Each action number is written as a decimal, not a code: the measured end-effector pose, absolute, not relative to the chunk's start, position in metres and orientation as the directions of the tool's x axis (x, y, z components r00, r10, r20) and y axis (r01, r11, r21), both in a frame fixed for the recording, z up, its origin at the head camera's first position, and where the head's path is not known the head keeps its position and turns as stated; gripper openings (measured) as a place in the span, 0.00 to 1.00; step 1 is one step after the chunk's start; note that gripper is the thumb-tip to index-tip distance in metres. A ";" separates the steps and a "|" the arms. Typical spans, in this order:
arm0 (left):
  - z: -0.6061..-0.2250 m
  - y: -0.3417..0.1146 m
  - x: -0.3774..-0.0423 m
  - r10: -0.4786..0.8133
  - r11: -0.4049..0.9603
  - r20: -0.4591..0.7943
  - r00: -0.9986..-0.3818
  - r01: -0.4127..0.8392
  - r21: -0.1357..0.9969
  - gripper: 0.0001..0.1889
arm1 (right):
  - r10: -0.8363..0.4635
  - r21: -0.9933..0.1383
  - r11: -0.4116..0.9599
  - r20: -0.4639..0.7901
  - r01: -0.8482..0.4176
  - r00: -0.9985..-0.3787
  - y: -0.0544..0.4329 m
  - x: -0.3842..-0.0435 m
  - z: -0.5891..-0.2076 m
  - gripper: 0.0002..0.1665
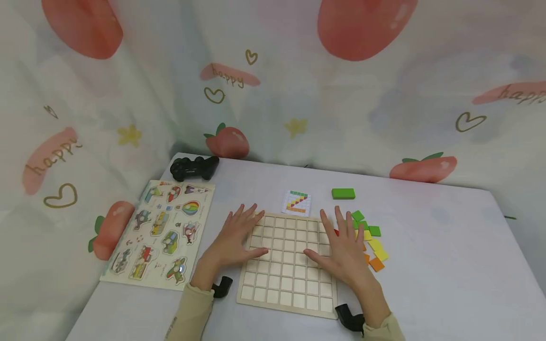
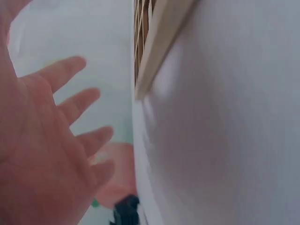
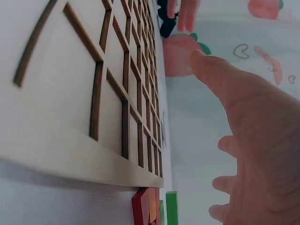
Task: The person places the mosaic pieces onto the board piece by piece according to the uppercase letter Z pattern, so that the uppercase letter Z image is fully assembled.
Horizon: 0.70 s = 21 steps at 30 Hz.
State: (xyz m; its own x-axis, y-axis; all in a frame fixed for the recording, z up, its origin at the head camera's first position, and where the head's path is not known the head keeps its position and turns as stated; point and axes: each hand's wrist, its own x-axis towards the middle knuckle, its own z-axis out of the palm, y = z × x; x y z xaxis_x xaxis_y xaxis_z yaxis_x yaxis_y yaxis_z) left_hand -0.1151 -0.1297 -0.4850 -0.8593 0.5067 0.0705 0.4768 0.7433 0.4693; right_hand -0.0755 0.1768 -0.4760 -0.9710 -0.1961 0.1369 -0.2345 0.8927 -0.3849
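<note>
A wooden grid board [image 1: 286, 272] with bare square cells lies on the white table. My left hand [image 1: 233, 239] hovers over the board's left edge, fingers spread and holding nothing. On the other side my right hand [image 1: 343, 251] is spread above the board's right edge, also holding nothing. In the left wrist view the palm [image 2: 42, 140] shows beside the board, apart from it. The right wrist view has my thumb [image 3: 220, 77] stretched out above the grid. Colored square tiles [image 1: 375, 245], green, yellow, orange and red, lie right of the board, partly hidden by my right hand.
Behind the board lies a small pattern card [image 1: 297, 202], with a green block [image 1: 343, 193] to its right. A picture puzzle board [image 1: 159, 232] occupies the left side, and a black game controller [image 1: 194, 168] sits at the back left. A printed curtain [image 1: 277, 94] hangs behind.
</note>
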 end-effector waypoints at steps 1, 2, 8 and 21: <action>-0.485 -0.133 -0.117 0.510 0.731 0.067 -0.858 0.473 0.492 0.49 | -0.200 -0.393 0.888 0.136 -0.239 -0.970 0.178 -0.075 -0.476 0.62; -0.485 -0.137 -0.118 0.512 0.719 0.066 -0.857 0.469 0.513 0.49 | -0.204 -0.400 0.884 0.135 -0.241 -0.970 0.178 -0.076 -0.476 0.62; -0.489 -0.152 -0.123 0.529 0.623 0.092 -0.844 0.460 0.632 0.45 | -0.213 -0.409 0.879 0.123 -0.245 -0.969 0.182 -0.076 -0.474 0.59; -0.506 -0.163 -0.130 0.579 0.486 0.134 -0.804 0.473 0.735 0.40 | -0.181 -0.434 0.872 0.144 -0.226 -0.973 0.200 -0.078 -0.465 0.48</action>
State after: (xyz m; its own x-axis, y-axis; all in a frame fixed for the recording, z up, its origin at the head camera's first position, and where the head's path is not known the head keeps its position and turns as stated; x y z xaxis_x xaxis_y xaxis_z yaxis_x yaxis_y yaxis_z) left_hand -0.1296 -0.1626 -0.5062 -0.8040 0.5794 0.1341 0.4729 0.4862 0.7348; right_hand -0.0782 0.1999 -0.4646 -0.9729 -0.1807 0.1444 -0.2264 0.8718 -0.4345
